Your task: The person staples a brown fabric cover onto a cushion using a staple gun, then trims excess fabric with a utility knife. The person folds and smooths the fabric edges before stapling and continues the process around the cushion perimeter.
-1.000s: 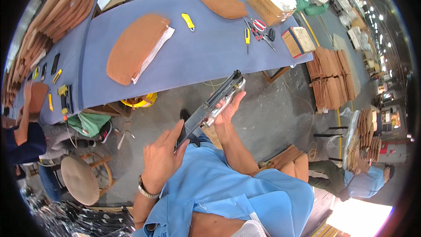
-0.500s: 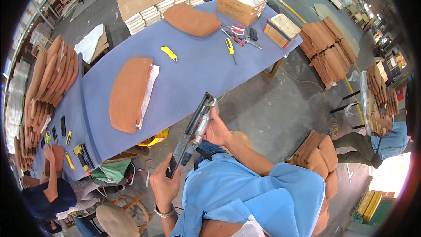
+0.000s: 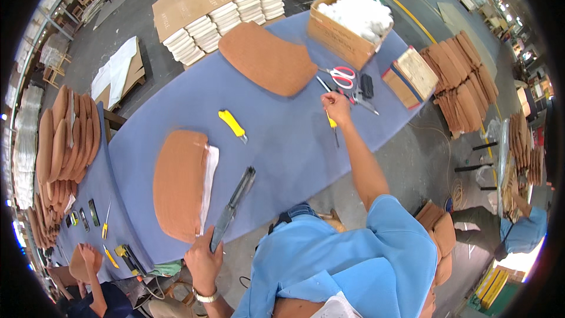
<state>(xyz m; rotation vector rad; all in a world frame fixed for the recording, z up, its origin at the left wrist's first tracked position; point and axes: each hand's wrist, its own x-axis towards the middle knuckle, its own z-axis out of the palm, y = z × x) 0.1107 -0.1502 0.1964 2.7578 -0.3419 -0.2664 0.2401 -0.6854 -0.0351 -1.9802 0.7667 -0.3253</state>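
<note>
Gripping a long gray tool (image 3: 233, 203), our L hand (image 3: 203, 262) has its fingers closed round one end, by the blue table's (image 3: 282, 159) near edge. Just left of it lies a brown pad (image 3: 179, 185) w/ a white strip (image 3: 209, 188). Farther out, our R hand's (image 3: 336, 106) bent fingers are at a yellow screwdriver (image 3: 332, 122); can't tell if they grip it. Past that: red-handled scissors (image 3: 341, 76), then a box (image 3: 338, 36) w/ white fluff (image 3: 359, 15).
</note>
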